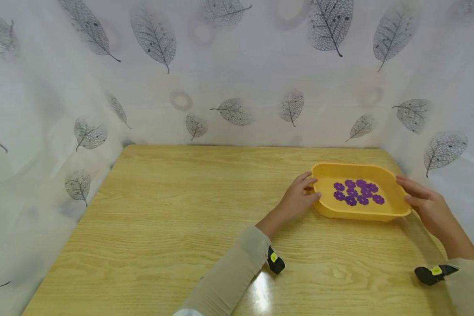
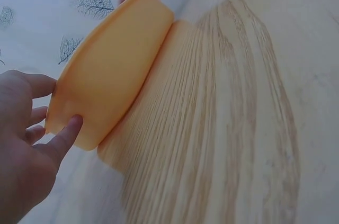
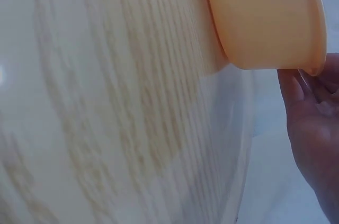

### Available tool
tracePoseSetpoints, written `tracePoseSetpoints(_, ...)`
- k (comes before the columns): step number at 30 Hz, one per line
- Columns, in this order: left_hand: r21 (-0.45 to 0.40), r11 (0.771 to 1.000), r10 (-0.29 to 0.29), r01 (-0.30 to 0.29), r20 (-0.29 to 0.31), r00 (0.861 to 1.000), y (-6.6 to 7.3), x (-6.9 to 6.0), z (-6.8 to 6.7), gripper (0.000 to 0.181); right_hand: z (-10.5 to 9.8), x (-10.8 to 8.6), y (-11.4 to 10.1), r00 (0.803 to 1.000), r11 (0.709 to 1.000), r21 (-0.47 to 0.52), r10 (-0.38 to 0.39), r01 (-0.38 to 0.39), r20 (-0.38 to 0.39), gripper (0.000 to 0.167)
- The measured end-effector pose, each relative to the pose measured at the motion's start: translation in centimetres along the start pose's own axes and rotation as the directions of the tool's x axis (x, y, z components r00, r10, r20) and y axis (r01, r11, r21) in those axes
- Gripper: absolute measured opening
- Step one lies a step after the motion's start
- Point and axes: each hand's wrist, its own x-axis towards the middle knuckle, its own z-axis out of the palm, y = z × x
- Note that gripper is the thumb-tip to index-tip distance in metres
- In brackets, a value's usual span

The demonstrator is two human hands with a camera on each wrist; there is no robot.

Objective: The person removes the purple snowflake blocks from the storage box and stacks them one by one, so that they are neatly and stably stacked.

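Note:
A yellow tray [image 1: 363,216] with rounded ends stands at the right of the wooden table, several purple flower-shaped pieces [image 1: 351,193] lying inside it. My left hand [image 1: 294,199] grips its left end, thumb and fingers at the rim. At the opposite end, my right hand [image 1: 434,213] holds the rim. In the left wrist view the left hand [image 2: 26,144] has its fingertips against the tray [image 2: 114,65]. The right wrist view shows the right hand [image 3: 312,128] at the end of the tray [image 3: 265,17], its fingertips partly hidden behind the tray.
The wooden table [image 1: 162,197] extends left of the tray. A pale curtain [image 1: 237,79] with grey leaf prints hangs behind the table and along both sides. Close to the tray's right end runs the table's right edge.

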Motion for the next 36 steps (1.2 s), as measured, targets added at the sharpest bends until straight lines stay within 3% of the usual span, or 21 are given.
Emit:
tracePoseSetpoints(6, 0.012, 1.000, -0.014, 0.014, 0.008, 1.000, -0.3, -0.3, -0.3, 0.046, 0.3, -0.5, 0.2, 0.999, 0.998, 0.070, -0.005, 0.002, 0.049, 0.053)
tracePoseSetpoints(13, 0.022, 1.000, 0.000, 0.000, -0.003, 1.000, -0.8, -0.7, -1.7, 0.045, 1.2, 0.0, 0.3, 0.996, 0.995, 0.101, -0.021, 0.012, 0.088, 0.054)
tracePoseSetpoints(26, -0.005, 1.000, 0.007, -0.007, -0.002, 1.000, -1.9, -3.1, -5.7, 0.045, 4.9, 1.2, 0.3, 0.985, 0.991, 0.114, -0.084, 0.067, 0.148, 0.050)
tracePoseSetpoints(30, -0.004, 0.999, -0.032, 0.031, -0.020, 0.999, -2.3, -3.8, -7.0, 0.045, 6.3, 1.7, 0.2, 0.982, 0.987, 0.147, -0.090, 0.066, 0.164, 0.050)
tracePoseSetpoints(36, 0.006, 0.998, -0.063, 0.064, -0.036, 0.997, -2.6, -4.8, -8.9, 0.045, 8.2, 1.9, 0.1, 0.985, 0.997, 0.071, -0.052, 0.041, 0.162, 0.050)
